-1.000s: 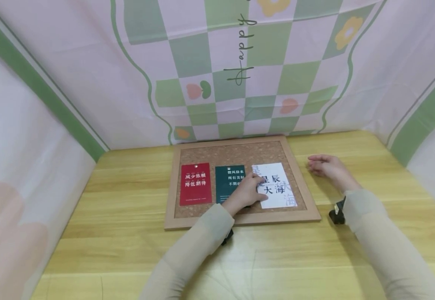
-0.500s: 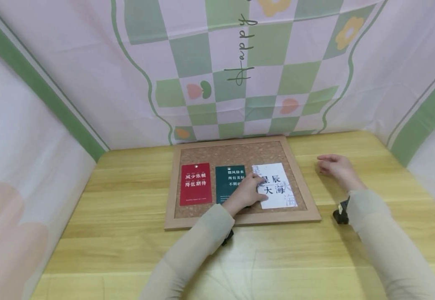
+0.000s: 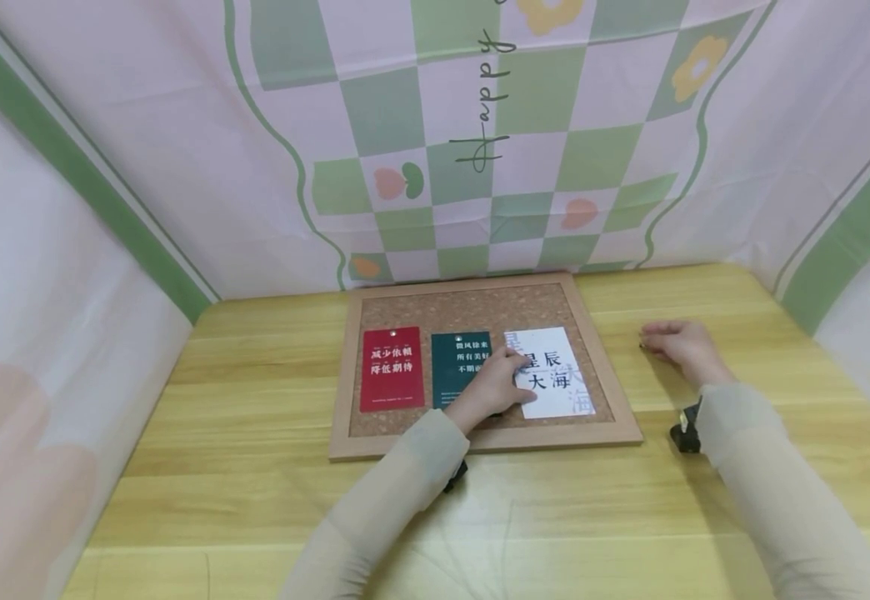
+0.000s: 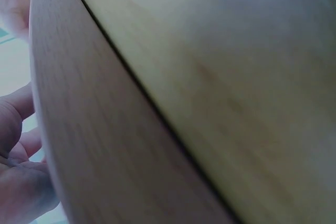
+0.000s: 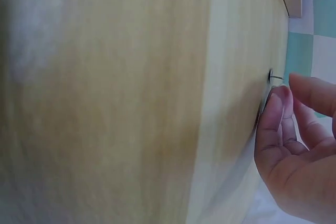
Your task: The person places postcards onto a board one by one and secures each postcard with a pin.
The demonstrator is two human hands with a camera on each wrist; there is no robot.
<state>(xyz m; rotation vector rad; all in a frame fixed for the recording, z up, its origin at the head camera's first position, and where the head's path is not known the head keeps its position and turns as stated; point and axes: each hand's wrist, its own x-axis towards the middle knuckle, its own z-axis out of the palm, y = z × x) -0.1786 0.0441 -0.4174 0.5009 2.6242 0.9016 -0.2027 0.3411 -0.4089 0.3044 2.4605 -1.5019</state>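
Note:
Green and white cards hang under my left hand (image 3: 493, 382). Its fingertips rest on the left side of the white card (image 3: 558, 392), and the hand overlaps the lower right of the dark green card (image 3: 453, 358). Both lie on a wood-framed cork board (image 3: 450, 304). My right hand (image 3: 682, 348) is low over the table beyond the board's right edge, thumb and fingers bent close together. In the right wrist view, a thumbtack (image 5: 271, 76) rests on the table with its pin pointing up, right at the fingertips.
A red card (image 3: 392, 375) is fixed at the board's left, with a tack at its top. The board lies on a wooden table (image 3: 255, 500). A checked cloth (image 3: 457, 167) hangs behind it, with more cloth at both sides.
My right hand has moved slightly right and lower, and its thumb and fingers have drawn closer together. The left hand stays at the white card.

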